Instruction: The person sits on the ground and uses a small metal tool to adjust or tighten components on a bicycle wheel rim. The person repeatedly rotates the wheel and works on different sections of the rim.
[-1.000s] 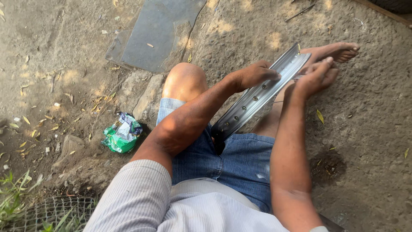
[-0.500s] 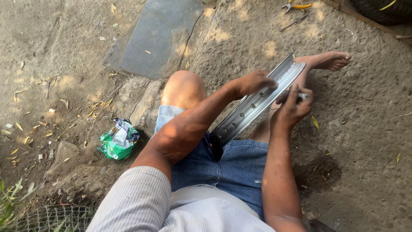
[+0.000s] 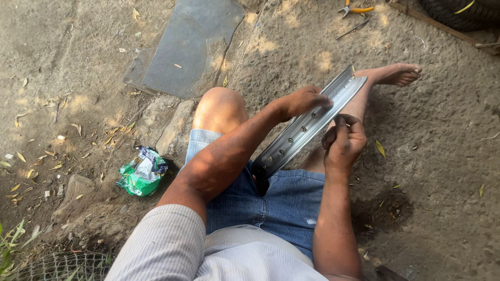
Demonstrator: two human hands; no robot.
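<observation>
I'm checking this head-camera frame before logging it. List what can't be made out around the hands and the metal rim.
- Right hand: its curled fingers hide whatever the grip holds.
- Metal rim: lower end hidden between the legs; left hand covers part of its edge.
- Pliers: cut off by the top edge.
- Tyre: cut off at the top-right corner.

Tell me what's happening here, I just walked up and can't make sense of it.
A person sits on bare ground with a shiny metal wheel rim propped across the lap. The left hand rests on the rim's upper edge, steadying it. The right hand is closed at the rim's side, fingers pinched together; whether it holds something small cannot be told. A crumpled green wrapper lies by the left knee, and yellow-handled pliers lie farther off near a tyre.
</observation>
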